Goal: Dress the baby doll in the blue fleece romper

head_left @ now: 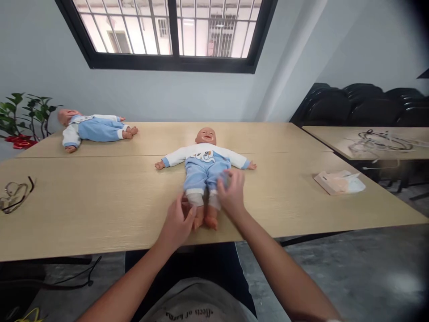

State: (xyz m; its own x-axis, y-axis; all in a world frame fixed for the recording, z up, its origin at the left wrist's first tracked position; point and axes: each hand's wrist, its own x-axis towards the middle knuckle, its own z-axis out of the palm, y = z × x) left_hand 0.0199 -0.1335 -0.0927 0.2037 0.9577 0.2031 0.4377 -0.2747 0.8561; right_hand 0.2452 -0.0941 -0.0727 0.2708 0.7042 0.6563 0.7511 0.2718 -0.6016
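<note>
Baby doll lies face-up on tabletop, feet toward near edge. Left hand: fingers spread at cuff. Right hand blurs at other leg; pinching, can't tell. Looks light, soft-bodied; feet likely slippery; grip torso.

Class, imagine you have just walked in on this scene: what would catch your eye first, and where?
First, the doll in blue and white, lying face up mid-table, arms spread, with the person's left hand and right hand at its legs. Then a similarly dressed second doll, lying at the table's far left, and the barred window above.
</note>
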